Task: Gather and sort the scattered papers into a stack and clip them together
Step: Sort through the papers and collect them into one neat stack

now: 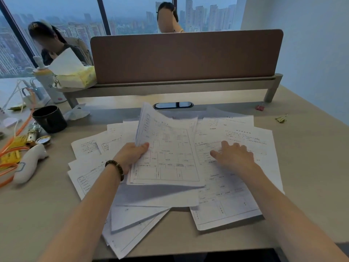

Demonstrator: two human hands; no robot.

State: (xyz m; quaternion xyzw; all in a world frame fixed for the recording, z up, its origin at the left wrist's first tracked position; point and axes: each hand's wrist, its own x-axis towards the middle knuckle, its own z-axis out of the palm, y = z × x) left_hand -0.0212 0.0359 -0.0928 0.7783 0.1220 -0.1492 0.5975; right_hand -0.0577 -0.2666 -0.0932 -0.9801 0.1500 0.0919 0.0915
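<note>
Several printed sheets lie scattered and overlapping on the desk [56, 214], with loose papers [88, 174] at the left and more loose papers [232, 205] at the right. My left hand [132, 154] grips the left edge of a small held stack of papers [168, 148], lifted and tilted above the pile. My right hand [234, 154] rests flat, fingers spread, on the right-hand sheets. A red binder clip [259, 107] and a gold binder clip [281, 118] lie at the far right of the desk, away from both hands.
A black mug [49, 119] stands at the left, beside orange cables [17, 148], a white handheld device [30, 163] and small items. A brown partition screen [185, 55] closes the back of the desk; two people sit beyond it. A tissue pack [75, 72] sits back left.
</note>
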